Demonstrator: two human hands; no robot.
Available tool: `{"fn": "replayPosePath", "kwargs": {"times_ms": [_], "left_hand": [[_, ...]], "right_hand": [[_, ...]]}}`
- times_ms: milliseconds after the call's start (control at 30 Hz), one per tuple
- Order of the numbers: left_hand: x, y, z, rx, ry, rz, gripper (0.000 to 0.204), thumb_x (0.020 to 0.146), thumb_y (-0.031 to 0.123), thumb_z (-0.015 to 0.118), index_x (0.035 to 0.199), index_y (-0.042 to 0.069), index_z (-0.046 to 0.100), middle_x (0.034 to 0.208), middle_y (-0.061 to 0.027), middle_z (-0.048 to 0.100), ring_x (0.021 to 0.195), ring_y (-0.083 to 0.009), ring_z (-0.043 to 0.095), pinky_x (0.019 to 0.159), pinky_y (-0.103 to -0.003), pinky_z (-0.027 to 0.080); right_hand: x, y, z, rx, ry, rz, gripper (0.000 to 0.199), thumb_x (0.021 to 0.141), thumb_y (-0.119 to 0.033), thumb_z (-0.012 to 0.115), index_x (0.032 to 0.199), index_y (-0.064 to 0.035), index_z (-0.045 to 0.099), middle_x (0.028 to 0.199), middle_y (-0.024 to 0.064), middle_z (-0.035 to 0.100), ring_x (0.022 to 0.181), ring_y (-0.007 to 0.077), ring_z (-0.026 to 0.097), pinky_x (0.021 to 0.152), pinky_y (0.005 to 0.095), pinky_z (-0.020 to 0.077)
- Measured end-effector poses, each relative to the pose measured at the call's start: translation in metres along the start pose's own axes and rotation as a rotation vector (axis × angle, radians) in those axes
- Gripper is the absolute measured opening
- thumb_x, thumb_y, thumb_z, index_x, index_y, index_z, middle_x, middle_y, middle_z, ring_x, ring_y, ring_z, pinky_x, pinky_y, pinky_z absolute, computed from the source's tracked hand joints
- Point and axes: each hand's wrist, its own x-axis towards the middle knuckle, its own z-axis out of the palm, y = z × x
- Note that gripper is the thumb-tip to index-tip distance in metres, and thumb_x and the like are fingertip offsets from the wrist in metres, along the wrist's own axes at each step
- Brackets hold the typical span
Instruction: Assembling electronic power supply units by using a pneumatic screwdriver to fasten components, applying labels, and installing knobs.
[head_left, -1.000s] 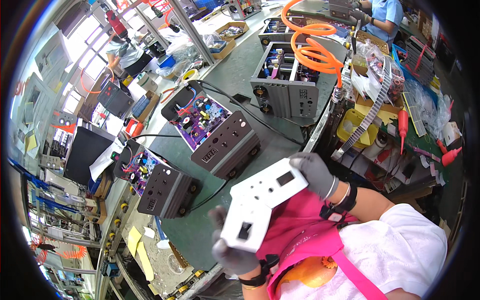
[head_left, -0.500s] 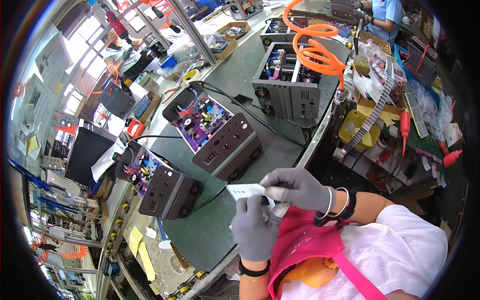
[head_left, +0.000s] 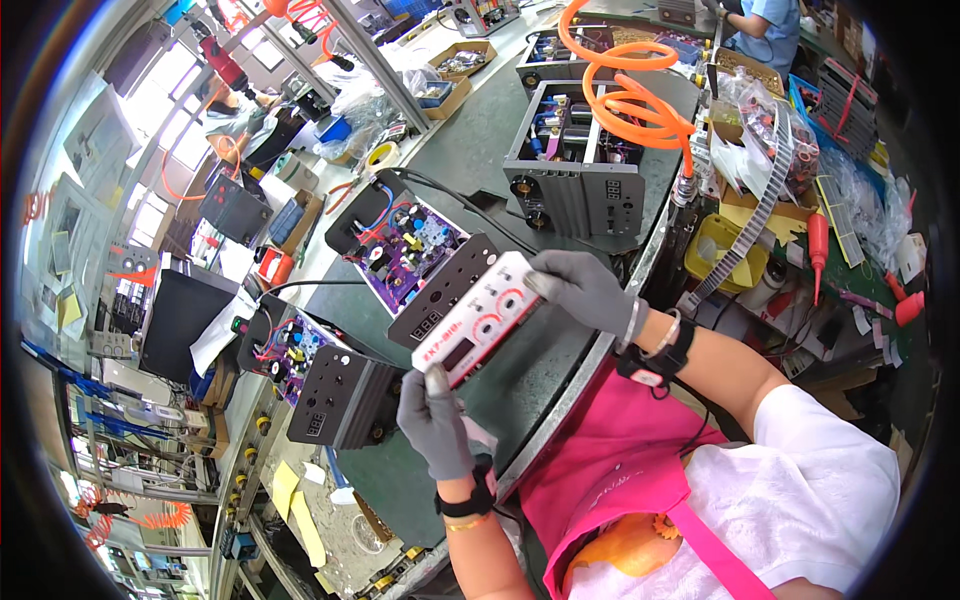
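A white front-panel sticker (head_left: 475, 318) with red dials, a dark window and small holes is stretched between my gloved hands. My left hand (head_left: 432, 425) pinches its lower left end, thumb on the printed face. At the upper right end, my right hand (head_left: 582, 288) grips the other edge. Directly behind the sticker stands an open-topped electronic unit (head_left: 425, 255), its purple circuit board showing and its dark front plate partly covered. Whether the sticker touches that plate I cannot tell. A pale scrap (head_left: 478, 434) shows beside my left hand, its kind unclear.
A second open unit (head_left: 345, 395) stands to the left. Farther back is a larger grey-cased unit (head_left: 575, 170) beneath an orange coiled air hose (head_left: 630, 105). A metal edge (head_left: 560, 400) borders the green bench (head_left: 395, 490). A co-worker (head_left: 765, 35) is at the far right.
Both hands have moved apart and forward, toward the middle unit. The sticker has turned from a blank white side to its printed red-and-white face, now held out by both ends.
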Motion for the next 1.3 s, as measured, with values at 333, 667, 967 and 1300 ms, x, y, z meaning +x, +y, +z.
{"fn": "replayPosePath", "kwargs": {"times_ms": [333,667,967,1300], "left_hand": [[0.03,-0.02,0.002,-0.013,0.084,0.028,0.026,0.093,0.024,0.059,0.08,0.002,0.059,0.062,0.0031,0.049,0.049,-0.0022,0.041,0.043,-0.02,0.032],[0.034,-0.02,0.001,0.027,0.095,0.055,0.029,0.093,0.027,0.058,0.085,0.0,0.061,0.065,0.0008,0.054,0.05,-0.0029,0.043,0.043,-0.019,0.034],[0.036,-0.02,0.001,-0.003,0.097,0.045,0.027,0.093,0.027,0.06,0.086,0.0,0.062,0.064,0.0021,0.052,0.05,-0.0025,0.043,0.043,-0.019,0.034],[0.037,-0.022,0.001,0.008,0.124,0.054,0.022,0.092,0.022,0.061,0.088,0.0,0.064,0.061,0.0039,0.05,0.05,-0.002,0.041,0.045,-0.019,0.031]], "right_hand": [[0.038,0.008,0.017,0.005,0.049,-0.04,0.022,0.09,-0.02,0.059,0.092,0.0007,0.064,0.073,0.0063,0.061,0.07,0.0086,0.054,0.067,0.0268,0.0458],[0.038,0.009,0.018,-0.022,0.063,-0.093,0.023,0.09,-0.022,0.06,0.092,0.0008,0.064,0.073,0.0071,0.061,0.069,0.0093,0.054,0.066,0.027,0.046],[0.039,0.01,0.018,-0.032,0.062,-0.111,0.019,0.089,-0.017,0.06,0.092,0.0015,0.064,0.073,0.0078,0.061,0.069,0.0097,0.055,0.065,0.027,0.0464],[0.04,0.009,0.017,-0.024,0.037,-0.073,0.018,0.089,-0.014,0.06,0.093,0.003,0.064,0.076,0.0116,0.063,0.069,0.0125,0.057,0.066,0.0285,0.0473]]}}
